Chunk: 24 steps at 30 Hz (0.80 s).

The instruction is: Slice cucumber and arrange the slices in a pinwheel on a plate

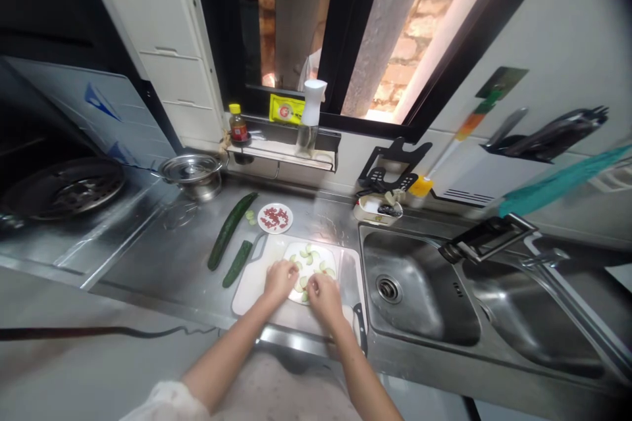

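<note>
Pale, green-edged cucumber slices (309,255) lie spread over a white plate (320,251), which rests on a white cutting board (249,289). At the plate's left rim, my left hand (280,279) is closed with fingertips pinched beside a slice. My right hand (324,297) is closed too, its curled fingers over the plate's right front part, close to another slice (304,295). Whatever is in either pinch is too small and hidden to make out. A knife (360,329) with a black handle lies along the board's right edge.
Left of the board lie a long cucumber (231,231) and a shorter cut piece (237,264). A small plate of red bits (275,218) stands behind the board. To the right is a steel sink (419,289); a lidded pot (192,174) stands at back left.
</note>
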{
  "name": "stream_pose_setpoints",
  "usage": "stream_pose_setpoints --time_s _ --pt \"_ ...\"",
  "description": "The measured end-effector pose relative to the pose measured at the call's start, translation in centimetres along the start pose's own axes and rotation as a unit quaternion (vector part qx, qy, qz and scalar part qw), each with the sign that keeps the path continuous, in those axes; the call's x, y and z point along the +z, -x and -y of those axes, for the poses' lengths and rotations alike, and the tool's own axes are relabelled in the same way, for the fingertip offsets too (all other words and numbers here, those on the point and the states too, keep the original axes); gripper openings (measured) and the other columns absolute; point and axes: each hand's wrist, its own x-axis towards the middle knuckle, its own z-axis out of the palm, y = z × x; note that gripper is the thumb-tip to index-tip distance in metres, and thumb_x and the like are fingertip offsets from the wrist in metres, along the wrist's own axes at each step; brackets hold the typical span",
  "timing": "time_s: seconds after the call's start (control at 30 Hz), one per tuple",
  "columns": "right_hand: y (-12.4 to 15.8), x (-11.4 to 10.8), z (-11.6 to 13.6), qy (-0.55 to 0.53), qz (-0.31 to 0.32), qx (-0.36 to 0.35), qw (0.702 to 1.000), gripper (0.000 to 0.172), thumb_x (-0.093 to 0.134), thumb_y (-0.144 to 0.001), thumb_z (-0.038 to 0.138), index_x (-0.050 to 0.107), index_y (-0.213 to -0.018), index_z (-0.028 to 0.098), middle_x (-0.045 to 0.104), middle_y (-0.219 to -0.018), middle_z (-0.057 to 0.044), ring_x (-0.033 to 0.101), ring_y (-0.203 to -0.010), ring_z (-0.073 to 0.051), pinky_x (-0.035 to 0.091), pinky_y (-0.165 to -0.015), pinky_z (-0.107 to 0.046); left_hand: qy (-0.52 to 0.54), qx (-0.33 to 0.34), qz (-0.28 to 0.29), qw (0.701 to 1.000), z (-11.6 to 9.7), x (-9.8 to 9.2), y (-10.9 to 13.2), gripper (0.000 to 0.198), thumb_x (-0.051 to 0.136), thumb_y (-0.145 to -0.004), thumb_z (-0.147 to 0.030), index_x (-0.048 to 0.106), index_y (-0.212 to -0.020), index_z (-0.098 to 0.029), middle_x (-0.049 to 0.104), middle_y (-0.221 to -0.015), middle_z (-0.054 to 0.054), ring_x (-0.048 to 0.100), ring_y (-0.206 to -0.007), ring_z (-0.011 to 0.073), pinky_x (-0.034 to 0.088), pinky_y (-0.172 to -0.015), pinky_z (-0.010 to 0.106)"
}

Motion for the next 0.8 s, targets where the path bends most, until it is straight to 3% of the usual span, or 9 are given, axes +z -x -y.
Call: stream_pose_setpoints --time_s 0.2,0.33,0.53,0.8 --pt "0.2 -0.9 0.1 -0.028 -0.027 0.002 0.999 0.018 0.045 -0.086 0.025 0.061 -0.08 0.019 0.063 -0.078 -0.004 0.054 -0.079 -0.018 0.03 -0.074 -0.028 0.017 -0.076 -0.11 0.991 3.0 -3.0 -5.2 0.017 0.056 -0.083 -0.025 0.069 -0.093 -0.023 0.071 -0.096 0.002 0.061 -0.094 0.0182 0.041 -0.082 0.027" --pt "0.3 -1.1 0.3 -0.042 -0.036 0.004 0.998 0.02 0.045 -0.086 0.028 0.062 -0.081 0.019 0.063 -0.077 -0.003 0.055 -0.078 -0.018 0.03 -0.075 -0.028 0.002 -0.139 -0.13 0.982 4.7 -4.5 -8.5 0.022 0.055 -0.085 -0.03 0.068 -0.102 -0.026 0.07 -0.103 0.002 0.062 -0.096 0.0205 0.043 -0.077 0.028" --pt "0.5 -1.1 -0.1 -0.046 -0.04 0.015 0.998 0.02 0.045 -0.085 0.027 0.063 -0.081 0.019 0.064 -0.075 -0.004 0.056 -0.076 -0.018 0.032 -0.075 -0.028 -0.061 -0.142 -0.085 0.984 6.1 -5.2 -11.8 0.027 0.051 -0.086 -0.03 0.069 -0.107 -0.03 0.068 -0.109 0.006 0.059 -0.104 0.026 0.042 -0.085 0.036" --pt "0.7 -1.1 -0.6 -0.04 -0.045 0.023 0.998 0.021 0.045 -0.084 0.026 0.064 -0.083 0.019 0.063 -0.074 -0.003 0.056 -0.076 -0.018 0.033 -0.075 -0.028 -0.139 -0.046 -0.032 0.989 7.1 -5.0 -15.0 0.025 0.053 -0.084 -0.029 0.072 -0.1 -0.025 0.068 -0.108 0.007 0.057 -0.102 0.0265 0.038 -0.086 0.036"
